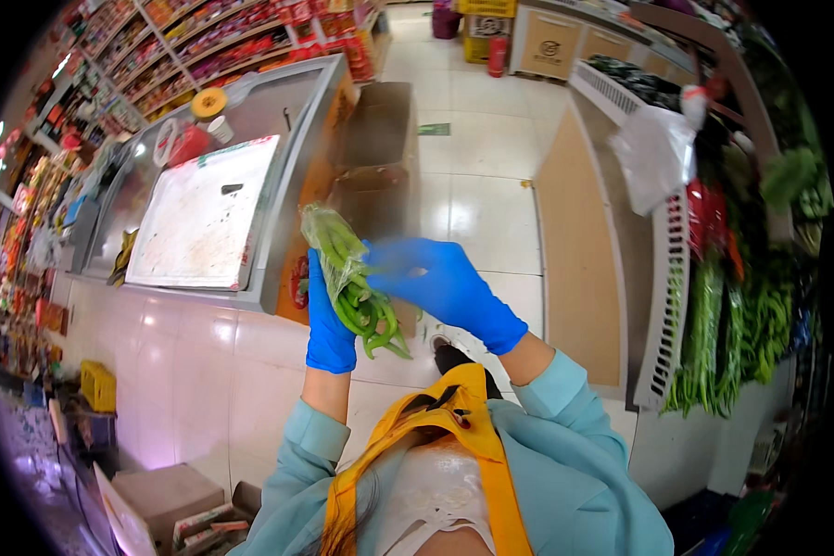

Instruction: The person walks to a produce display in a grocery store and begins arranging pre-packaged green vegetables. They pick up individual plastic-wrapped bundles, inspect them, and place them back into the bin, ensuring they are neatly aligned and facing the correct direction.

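Note:
A bundle of long green peppers (361,299) rests in my blue-gloved left hand (329,326). Clear plastic film (323,226) wraps its upper part, while curled pepper ends stick out of the lower end. My right hand (438,285), also in a blue glove, meets the right side of the bundle. Motion blur covers its fingers, so whether they pinch the film cannot be made out. The bundle is held tilted in the air, above the tiled floor (382,358) and near the corner of a chest freezer.
On the chest freezer (257,295) lie a white foam lid (201,215), a yellow tape roll (208,103) and a paper cup (220,129). Cardboard boxes (379,125) stand beside it. At right, a white slotted vegetable rack (660,347) borders a wooden panel (577,257).

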{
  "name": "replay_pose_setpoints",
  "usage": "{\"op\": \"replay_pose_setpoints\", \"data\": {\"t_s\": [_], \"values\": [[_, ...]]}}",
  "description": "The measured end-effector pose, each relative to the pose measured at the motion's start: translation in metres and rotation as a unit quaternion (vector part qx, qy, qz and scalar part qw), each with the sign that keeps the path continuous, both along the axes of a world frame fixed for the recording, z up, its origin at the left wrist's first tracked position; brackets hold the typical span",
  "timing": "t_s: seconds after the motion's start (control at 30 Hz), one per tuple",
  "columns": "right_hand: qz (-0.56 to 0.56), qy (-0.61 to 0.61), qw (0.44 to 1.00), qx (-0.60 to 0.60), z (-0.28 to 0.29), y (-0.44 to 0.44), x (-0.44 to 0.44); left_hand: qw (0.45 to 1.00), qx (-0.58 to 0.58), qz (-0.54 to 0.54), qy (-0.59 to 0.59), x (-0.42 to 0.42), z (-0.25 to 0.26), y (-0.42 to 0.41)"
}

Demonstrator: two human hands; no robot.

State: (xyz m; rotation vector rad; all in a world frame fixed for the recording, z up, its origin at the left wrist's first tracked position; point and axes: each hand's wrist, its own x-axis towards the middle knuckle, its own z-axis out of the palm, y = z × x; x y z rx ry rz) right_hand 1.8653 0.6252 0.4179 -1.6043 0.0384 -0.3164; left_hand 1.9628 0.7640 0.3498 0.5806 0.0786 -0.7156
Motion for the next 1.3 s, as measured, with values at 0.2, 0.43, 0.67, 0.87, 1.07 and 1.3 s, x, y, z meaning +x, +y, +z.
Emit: {"op": "replay_pose_setpoints", "data": {"t_s": [0.2, 0.43, 0.67, 0.87, 1.07, 1.3], "values": [[-0.189, -0.161, 0.916, -0.316, -0.014, 0.025, -0.044, 0.999, -0.007, -0.037, -0.014, -0.032, -0.032, 0.016], [-0.014, 0.0, 0.963, -0.269, -0.049, 0.036, -0.04, 1.0, -0.002, 0.014, 0.028, -0.054, -0.046, 0.042], [0.084, 0.061, 0.992, -0.069, -0.082, 0.047, -0.004, 0.992, 0.05, 0.114, 0.014, -0.045, -0.05, 0.064], [0.198, 0.13, 0.97, 0.056, -0.106, 0.046, 0.035, 0.983, 0.045, 0.174, 0.039, -0.031, -0.05, 0.079], [0.227, 0.19, 0.955, 0.015, -0.083, 0.033, 0.073, 0.963, 0.046, 0.264, 0.018, -0.015, -0.045, 0.094], [0.216, 0.064, 0.957, -0.185, -0.125, 0.012, 0.116, 0.956, 0.043, 0.29, -0.018, -0.001, -0.039, 0.108]]}}
